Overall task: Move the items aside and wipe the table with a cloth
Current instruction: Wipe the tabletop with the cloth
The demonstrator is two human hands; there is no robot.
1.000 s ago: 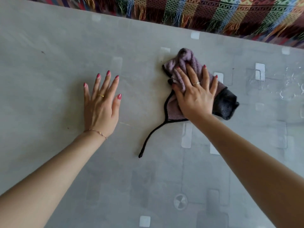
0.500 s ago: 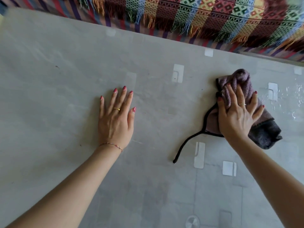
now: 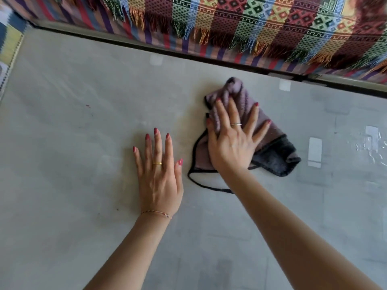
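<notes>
- Pale grey, glossy bench (image 3: 62,122) fills the view; a wet patch glistens at its three o'clock edge.
- Crumpled mauve-and-charcoal cloth (image 3: 274,158), long axis running eleven to four o'clock, lies at centre right.
- Right hand (image 3: 232,143) presses it, fingers spread.
- Left hand (image 3: 160,183), flat and open, rests at the cloth's eight o'clock.

Cloth (image 3: 272,155) middle (under the right hand (image 3: 232,147)) hidden
</notes>
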